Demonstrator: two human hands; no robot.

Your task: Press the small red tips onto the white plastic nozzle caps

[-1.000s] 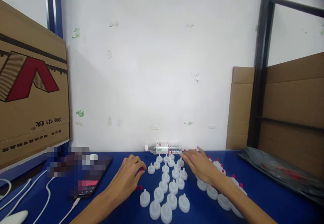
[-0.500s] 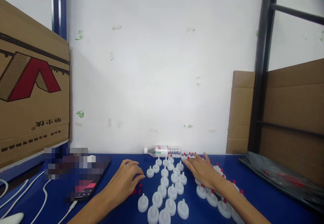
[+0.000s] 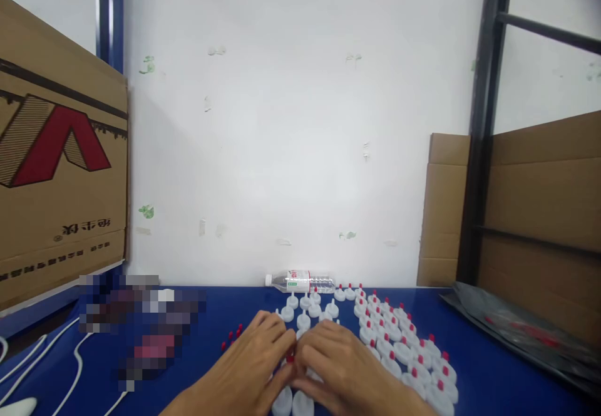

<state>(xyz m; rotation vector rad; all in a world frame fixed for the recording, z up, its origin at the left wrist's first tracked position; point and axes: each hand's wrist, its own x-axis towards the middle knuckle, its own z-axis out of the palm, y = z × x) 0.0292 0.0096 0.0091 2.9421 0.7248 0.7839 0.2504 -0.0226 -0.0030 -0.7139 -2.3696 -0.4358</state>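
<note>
My left hand [image 3: 260, 363] and my right hand [image 3: 331, 359] meet low in the middle, over the white nozzle caps. Both have their fingers bent and closed, with fingertips almost touching. A small red tip cap [image 3: 290, 359] shows between them, against my left fingers. What my right fingers pinch is hidden. White nozzle caps without red tips, such as one near the front [image 3: 282, 401], stand below and behind my hands. To the right stands a large group of nozzle caps with red tips [image 3: 404, 350]. Several loose red tip caps [image 3: 231, 336] lie left of my left hand.
A clear plastic bottle [image 3: 300, 281] lies against the white wall at the back. On the left are white cables [image 3: 77, 359] and a large cardboard box [image 3: 61, 153]. A grey plastic bag [image 3: 521, 328] lies on the blue table's right side, near upright cardboard [image 3: 444, 209].
My right hand has come back from the far red-tipped nozzle caps to the front middle. My left hand has moved right, away from the loose red tip caps, and now meets it.
</note>
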